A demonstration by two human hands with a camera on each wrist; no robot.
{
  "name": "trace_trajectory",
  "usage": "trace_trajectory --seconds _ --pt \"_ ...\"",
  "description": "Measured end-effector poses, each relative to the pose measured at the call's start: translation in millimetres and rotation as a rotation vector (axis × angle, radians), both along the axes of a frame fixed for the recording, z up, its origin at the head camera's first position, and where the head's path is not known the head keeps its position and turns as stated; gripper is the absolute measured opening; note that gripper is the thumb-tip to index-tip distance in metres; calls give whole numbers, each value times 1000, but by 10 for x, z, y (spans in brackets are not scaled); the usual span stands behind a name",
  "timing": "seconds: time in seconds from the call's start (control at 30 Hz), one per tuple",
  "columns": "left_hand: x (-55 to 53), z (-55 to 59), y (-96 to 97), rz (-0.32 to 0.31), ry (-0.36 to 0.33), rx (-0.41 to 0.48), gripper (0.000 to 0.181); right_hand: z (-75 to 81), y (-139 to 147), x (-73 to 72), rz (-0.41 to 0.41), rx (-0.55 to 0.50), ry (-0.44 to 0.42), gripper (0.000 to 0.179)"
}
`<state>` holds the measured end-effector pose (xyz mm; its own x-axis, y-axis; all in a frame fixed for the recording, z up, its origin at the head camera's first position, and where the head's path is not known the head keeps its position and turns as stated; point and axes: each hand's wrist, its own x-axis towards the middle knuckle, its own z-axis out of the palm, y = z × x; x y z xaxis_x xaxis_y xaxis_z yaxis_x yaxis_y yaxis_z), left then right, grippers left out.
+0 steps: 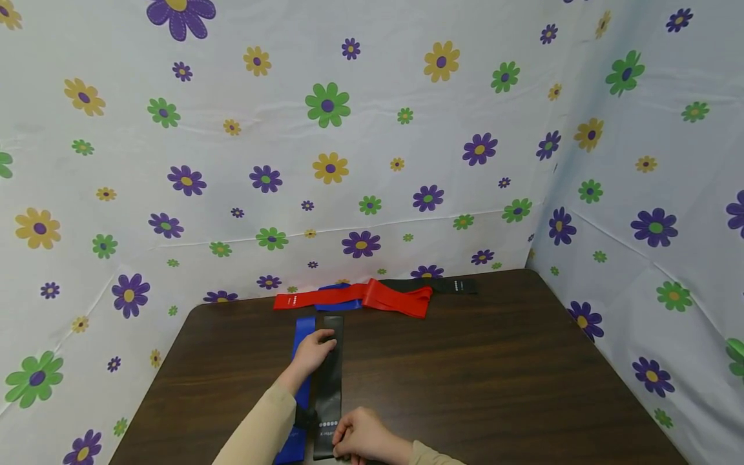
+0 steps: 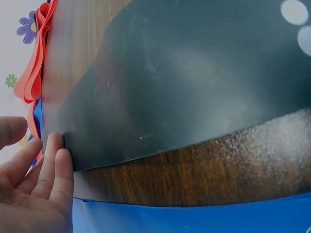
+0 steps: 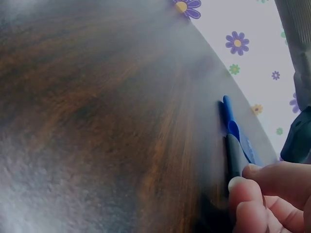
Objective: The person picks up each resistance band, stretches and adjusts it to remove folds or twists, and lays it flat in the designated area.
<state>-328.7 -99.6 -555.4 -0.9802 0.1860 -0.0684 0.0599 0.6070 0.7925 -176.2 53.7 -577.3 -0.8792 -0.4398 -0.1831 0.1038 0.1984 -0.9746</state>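
A black resistance band (image 1: 330, 391) lies flattened lengthwise on the table, with white dots and lettering at its near end. My left hand (image 1: 312, 354) reaches over its far part; the left wrist view has the fingers (image 2: 54, 162) fairly straight against the band's edge. At the near end, my right hand (image 1: 369, 436) pinches the black band between thumb and fingertips, as the right wrist view also tells. Just left of it lies a blue resistance band (image 1: 305, 328), partly covered by my left forearm.
At the table's back edge lie a red band (image 1: 401, 300), folded over itself, a second blue band (image 1: 340, 305) partly beneath it, and another black band (image 1: 459, 285) to the right. Flowered white cloth (image 1: 407, 194) hangs behind the brown wooden table (image 1: 494, 374) and on its sides.
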Motion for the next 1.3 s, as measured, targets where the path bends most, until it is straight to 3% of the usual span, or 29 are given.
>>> trace_trajectory --seconds 0.23,0.37,0.53,0.73,0.9,1.07,1.3 --pt "-27 2 -34 13 -3 -8 35 76 82 -120 107 -5 -79 5" --pt "-30 -3 -43 15 13 -16 33 88 270 -272 108 27 -51 9" --pt "-66 9 -16 -6 7 -23 31 122 675 -583 1 147 62 14" --pt "-161 104 11 -18 14 -42 27 83 1158 -1024 -250 252 171 16" --pt "-227 210 99 -38 6 -37 27 18 1442 -1288 -445 316 158 16" --pt "-251 266 245 -53 -5 39 27 -10 1647 -1477 -609 303 68 21" --pt "-209 247 422 -41 -41 143 27 1 1762 -1635 -703 369 68 25"
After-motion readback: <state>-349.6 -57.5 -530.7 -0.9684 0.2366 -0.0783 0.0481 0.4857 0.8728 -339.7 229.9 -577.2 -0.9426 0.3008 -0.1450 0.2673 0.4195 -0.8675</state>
